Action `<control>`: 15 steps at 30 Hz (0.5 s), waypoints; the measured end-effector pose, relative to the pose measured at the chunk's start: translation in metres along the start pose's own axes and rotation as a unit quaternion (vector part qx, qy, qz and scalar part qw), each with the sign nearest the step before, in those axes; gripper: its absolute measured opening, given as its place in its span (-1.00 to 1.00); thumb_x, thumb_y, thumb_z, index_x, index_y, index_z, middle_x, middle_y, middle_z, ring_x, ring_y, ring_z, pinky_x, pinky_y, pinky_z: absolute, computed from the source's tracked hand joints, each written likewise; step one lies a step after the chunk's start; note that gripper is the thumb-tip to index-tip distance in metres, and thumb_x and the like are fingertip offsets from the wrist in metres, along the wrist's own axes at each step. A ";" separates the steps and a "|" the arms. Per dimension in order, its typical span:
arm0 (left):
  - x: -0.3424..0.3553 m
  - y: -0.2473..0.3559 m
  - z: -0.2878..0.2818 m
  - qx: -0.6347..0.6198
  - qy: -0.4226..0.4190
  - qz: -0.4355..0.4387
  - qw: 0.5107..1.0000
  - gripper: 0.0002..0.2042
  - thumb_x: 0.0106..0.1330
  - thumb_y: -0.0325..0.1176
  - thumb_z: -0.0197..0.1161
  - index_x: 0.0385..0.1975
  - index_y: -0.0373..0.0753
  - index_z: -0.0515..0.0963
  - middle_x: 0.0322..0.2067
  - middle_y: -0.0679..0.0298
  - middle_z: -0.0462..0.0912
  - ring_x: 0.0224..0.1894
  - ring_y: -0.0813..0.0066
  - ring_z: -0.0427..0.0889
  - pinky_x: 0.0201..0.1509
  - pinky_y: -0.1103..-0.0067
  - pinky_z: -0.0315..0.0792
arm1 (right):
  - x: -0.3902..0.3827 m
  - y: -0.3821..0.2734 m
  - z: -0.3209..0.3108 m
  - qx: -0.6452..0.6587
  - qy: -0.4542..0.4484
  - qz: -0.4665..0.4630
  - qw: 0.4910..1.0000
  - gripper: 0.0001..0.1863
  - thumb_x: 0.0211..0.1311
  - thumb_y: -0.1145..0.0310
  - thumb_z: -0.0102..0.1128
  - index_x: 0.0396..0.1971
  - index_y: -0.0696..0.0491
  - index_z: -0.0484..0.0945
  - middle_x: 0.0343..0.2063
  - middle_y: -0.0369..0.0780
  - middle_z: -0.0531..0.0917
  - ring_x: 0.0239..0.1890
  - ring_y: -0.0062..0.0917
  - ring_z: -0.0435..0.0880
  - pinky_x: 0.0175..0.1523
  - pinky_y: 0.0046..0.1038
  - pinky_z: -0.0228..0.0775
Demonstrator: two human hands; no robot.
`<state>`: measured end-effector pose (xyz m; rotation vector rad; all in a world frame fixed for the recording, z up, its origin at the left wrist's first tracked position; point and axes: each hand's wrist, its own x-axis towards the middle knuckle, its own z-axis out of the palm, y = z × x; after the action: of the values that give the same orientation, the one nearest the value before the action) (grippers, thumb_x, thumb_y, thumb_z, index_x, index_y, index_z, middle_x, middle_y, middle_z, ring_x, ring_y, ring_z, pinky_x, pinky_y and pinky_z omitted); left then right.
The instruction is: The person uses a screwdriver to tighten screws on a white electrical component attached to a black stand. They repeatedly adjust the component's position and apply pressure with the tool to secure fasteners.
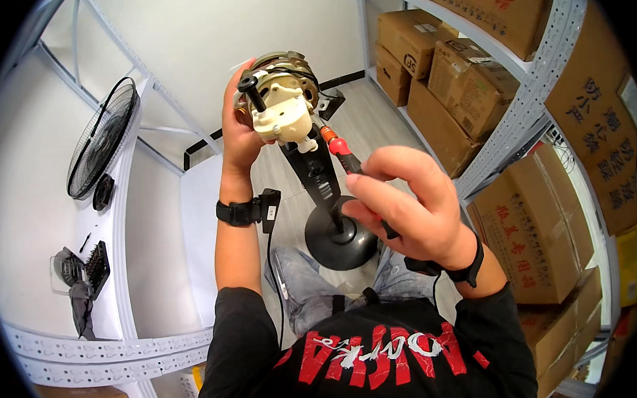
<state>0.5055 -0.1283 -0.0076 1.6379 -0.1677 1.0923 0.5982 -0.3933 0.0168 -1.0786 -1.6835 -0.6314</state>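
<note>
Fan motor: we see the bare fan motor raised in front of us at the top of its black stand, with a cream plastic gearbox facing us and a black knob sticking up toward the upper left.
Long axis: the stand runs from the motor down and to the right to a round black base, which sits low between our knees over the floor.
Left hand: our left hand reaches up with the forearm near vertical and cups the motor from its left side; its fingers are clenched around the motor housing.
Right hand: our right hand comes in from the lower right, wrist bent, and sits just right of the stand.
Screwdriver: the right fingers are wrapped on a screwdriver with a red and black handle; its long axis slants up and to the left, tip toward the underside of the motor.
Wrists: a black band sits on each wrist.
Counter: on the white counter at our left lie a black wire fan grille and some dark parts, well apart from the hands.
Shelves: cardboard boxes fill the metal shelving at our right.
</note>
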 end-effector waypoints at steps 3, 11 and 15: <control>0.001 0.000 0.000 0.003 0.023 -0.025 0.999 -0.10 -0.11 -0.55 0.48 0.36 -0.27 0.22 0.20 0.17 0.49 0.20 0.32 0.53 0.30 0.38 0.46 | 0.001 0.003 0.002 -0.027 0.024 -0.029 0.999 -0.58 -0.14 0.53 0.54 -0.18 0.13 0.63 -0.34 -0.18 0.58 -0.44 -0.45 0.62 -0.40 -0.51 0.52; 0.004 -0.008 -0.004 -0.012 -0.011 -0.007 1.000 0.01 -0.25 -0.53 0.59 0.36 -0.22 0.20 0.30 0.19 0.36 0.29 0.31 0.44 0.38 0.33 0.39 | 0.010 -0.020 -0.006 -0.161 -0.042 0.053 0.985 -0.64 -0.13 0.55 0.54 -0.25 0.13 0.64 -0.45 -0.20 0.52 -0.55 -0.44 0.54 -0.50 -0.51 0.43; 0.005 -0.010 -0.007 -0.031 -0.021 0.027 0.999 0.01 -0.28 -0.52 0.60 0.34 -0.20 0.23 0.33 0.18 0.33 0.32 0.29 0.40 0.39 0.32 0.38 | 0.020 -0.030 -0.006 -0.142 -0.083 0.108 0.980 -0.63 -0.09 0.59 0.48 -0.22 0.13 0.57 -0.37 -0.15 0.50 -0.50 -0.37 0.52 -0.47 -0.43 0.39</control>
<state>0.5104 -0.1172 -0.0108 1.6087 -0.2714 1.0840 0.5727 -0.4049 0.0405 -1.5329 -1.6188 -0.6695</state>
